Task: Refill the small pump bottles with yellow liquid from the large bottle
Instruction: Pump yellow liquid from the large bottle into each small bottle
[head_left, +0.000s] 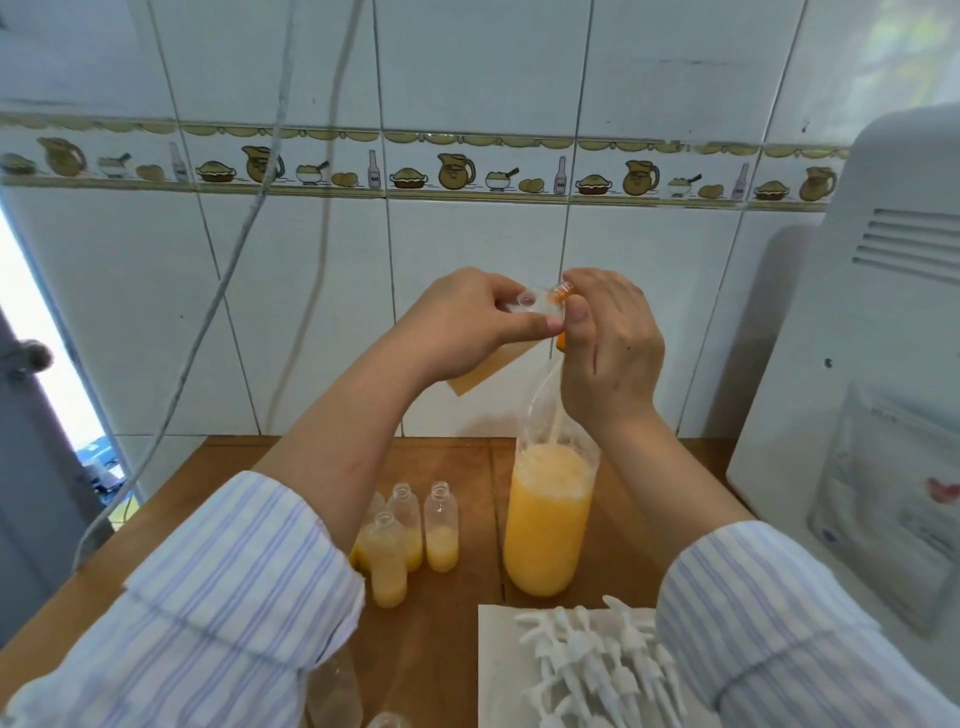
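White wall tiles (467, 78) with a band of painted jugs and pies rise behind a wooden bench (452, 649). Both hands are raised in front of the wall, above the large bottle (548, 525), which stands upright on the bench, roughly two-thirds full of yellow liquid with foam on top. The left hand (467, 322) has its fingers and thumb curled round a small clear bottle (535, 304) held tilted, its open mouth turned toward the camera. A yellowish flat piece shows below this hand; what it is cannot be told. The right hand (613, 343) touches the left at the thumbs and pinches something small and orange (563, 291) at the small bottle's far end; a thin pale stream or tube runs down from under this hand into the neck of the large bottle, and which of the two it is cannot be told.

Left of the large bottle, near the left forearm, stand several uncapped small pump bottles (415, 535), each partly filled with yellow liquid. At the near edge, a white sheet (493, 665) carries a heap of white pump heads (592, 660). More clear bottles (335, 691) show dimly under the left striped sleeve (218, 597). A white appliance (872, 338) stands at the right, and two cables (249, 218) hang down the wall on the left.
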